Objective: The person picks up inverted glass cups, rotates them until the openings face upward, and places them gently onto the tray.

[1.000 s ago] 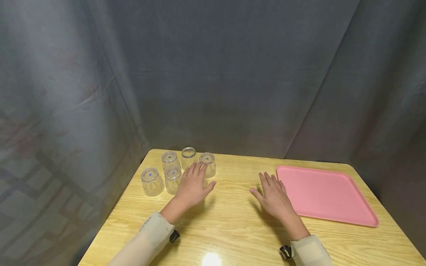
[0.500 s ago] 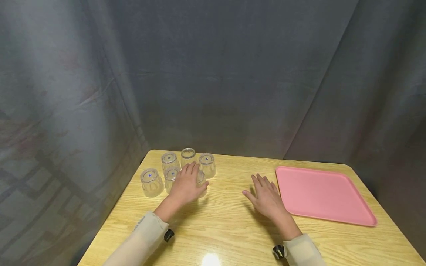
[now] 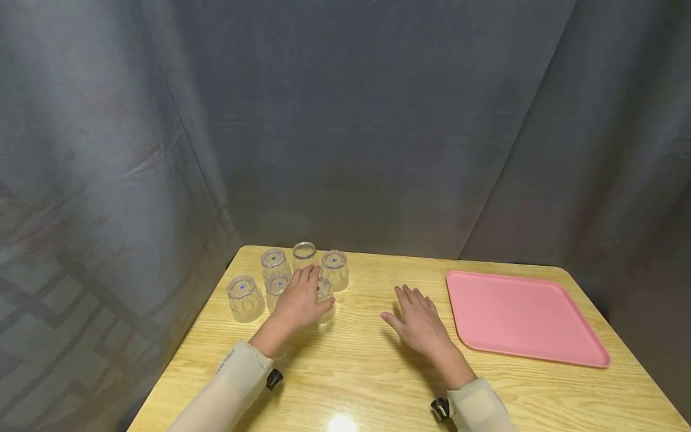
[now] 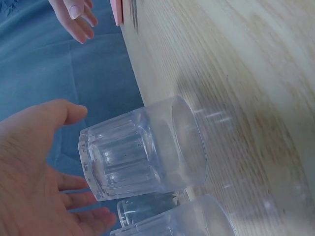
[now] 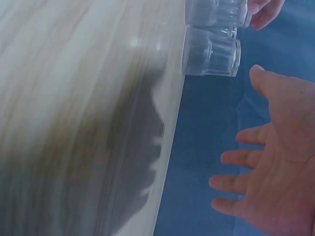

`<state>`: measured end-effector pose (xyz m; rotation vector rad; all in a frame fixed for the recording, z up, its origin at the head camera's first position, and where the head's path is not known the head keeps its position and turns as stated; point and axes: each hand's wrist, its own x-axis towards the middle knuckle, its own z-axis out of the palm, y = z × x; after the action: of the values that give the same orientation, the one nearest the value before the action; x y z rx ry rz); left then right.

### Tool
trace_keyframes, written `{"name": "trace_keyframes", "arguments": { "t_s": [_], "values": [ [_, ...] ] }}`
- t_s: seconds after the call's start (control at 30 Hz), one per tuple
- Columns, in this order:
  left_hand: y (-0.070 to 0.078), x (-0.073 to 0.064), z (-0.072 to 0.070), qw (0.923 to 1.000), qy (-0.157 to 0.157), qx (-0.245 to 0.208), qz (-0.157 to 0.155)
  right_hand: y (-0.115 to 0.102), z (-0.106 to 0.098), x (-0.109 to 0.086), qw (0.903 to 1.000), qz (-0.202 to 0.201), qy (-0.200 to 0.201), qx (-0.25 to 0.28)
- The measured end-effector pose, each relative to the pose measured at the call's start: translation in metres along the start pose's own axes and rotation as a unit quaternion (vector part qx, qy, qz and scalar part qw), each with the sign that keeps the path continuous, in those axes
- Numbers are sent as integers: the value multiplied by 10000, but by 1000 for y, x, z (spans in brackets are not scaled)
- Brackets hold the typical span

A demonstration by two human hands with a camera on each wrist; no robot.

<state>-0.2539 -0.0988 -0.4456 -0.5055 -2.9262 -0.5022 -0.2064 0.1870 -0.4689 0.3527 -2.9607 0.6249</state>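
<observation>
Around the front right tumbler: left hand [image 3: 297, 303], thumb to one side and fingers to the other, loosely spread rather than gripping; whether a fingertip touches is hard to tell.
Clear faceted glass tumbler [image 4: 123, 152]: mouth down on the surface, its narrow base toward the left palm, well to the left of the right hand.
Right hand [image 3: 421, 324]: held apart from everything, fingers straight and fanned, between the tumblers and the tray.
Neighbours: five more clear tumblers [image 3: 247, 305] crowd to the left and behind, four with small blue marks on their upturned bases.
Tray: pink, rectangular with rounded corners [image 3: 529, 318], flat beyond the right hand.
Underneath and behind: pale wood-grain surface [image 3: 367, 372]; dark grey fabric curtain [image 3: 345, 150].
Hidden: the left hand covers part of its tumbler and a neighbour; the back middle tumbler's lower part is obscured; both cream sleeves [image 3: 216, 393] run out of the head view.
</observation>
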Motion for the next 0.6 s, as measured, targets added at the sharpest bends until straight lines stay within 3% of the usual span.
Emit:
{"name": "trace_keyframes", "arguments": {
  "t_s": [0.6],
  "values": [
    [0,5,4,9989,-400,-104,-240,-18,13,8,9995,-124,-196,228]
  ]
}}
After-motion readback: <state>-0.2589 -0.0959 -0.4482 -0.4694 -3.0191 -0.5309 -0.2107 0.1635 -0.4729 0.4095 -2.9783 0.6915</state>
